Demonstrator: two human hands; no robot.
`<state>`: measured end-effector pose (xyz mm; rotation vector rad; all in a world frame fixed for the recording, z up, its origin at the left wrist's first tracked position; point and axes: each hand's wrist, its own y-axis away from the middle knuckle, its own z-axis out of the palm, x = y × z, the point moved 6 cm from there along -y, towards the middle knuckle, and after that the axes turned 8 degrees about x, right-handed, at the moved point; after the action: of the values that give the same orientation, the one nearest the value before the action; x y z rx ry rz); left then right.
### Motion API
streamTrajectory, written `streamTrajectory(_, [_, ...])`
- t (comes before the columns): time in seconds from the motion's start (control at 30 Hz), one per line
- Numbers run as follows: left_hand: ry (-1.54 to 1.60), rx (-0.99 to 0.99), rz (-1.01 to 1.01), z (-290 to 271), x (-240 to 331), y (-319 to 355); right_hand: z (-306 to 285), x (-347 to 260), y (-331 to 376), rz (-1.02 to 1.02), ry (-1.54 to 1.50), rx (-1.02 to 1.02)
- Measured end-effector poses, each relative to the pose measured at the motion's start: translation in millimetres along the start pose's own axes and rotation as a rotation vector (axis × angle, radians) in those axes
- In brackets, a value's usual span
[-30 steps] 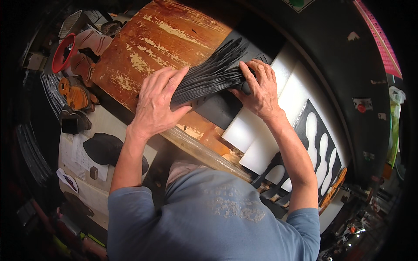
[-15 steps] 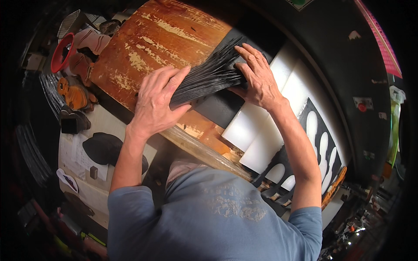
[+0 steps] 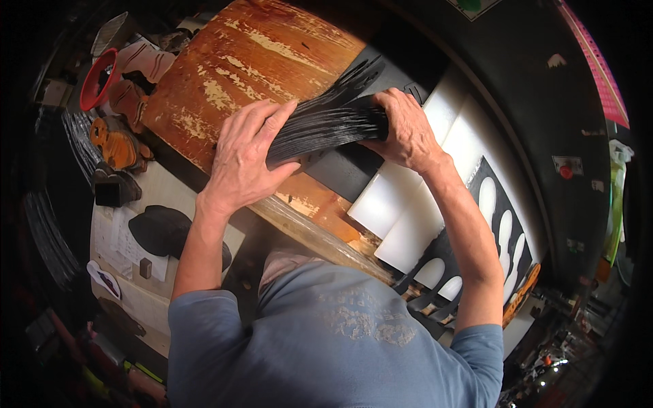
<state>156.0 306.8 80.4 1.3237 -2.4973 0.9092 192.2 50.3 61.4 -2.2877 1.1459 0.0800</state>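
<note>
A thick stack of thin black sole-shaped sheets [image 3: 326, 129] is held between my two hands above the worn wooden board. My left hand [image 3: 246, 153] is wrapped round the left end of the stack, with its thumb on the near side. At the right end, my right hand [image 3: 408, 129] is closed round the nearer sheets; its fingertips are partly hidden behind them. The farther sheets fan away from the rest, their tips loose beyond my right hand. Under the stack lies a flat black sheet [image 3: 340, 166].
White boards [image 3: 401, 214] lie to the right, with a black sheet full of sole-shaped cut-outs [image 3: 442, 246] over them. The scratched wooden board [image 3: 272, 61] spans the far left. On the side table are papers [image 3: 126, 238] and a dark sole-shaped stack [image 3: 160, 231]. A red basket [image 3: 98, 80] stands beyond.
My right hand has come down and nearer from the far sheets, closing round the nearer ones. The far sheets' tips now stick out free. My left hand has stayed in place.
</note>
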Motion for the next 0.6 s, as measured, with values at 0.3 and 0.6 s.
streamTrajectory(0.3, [0.016, -0.047, 0.003, 0.3, 0.0, -0.3, -16.2, -30.9, 7.2, -0.136, 0.149, -0.031])
streamTrajectory(0.6, [0.009, -0.025, 0.010, 1.0, -1.2, -3.0, -4.4, -14.5, -6.2, -0.134, 0.165, -0.096])
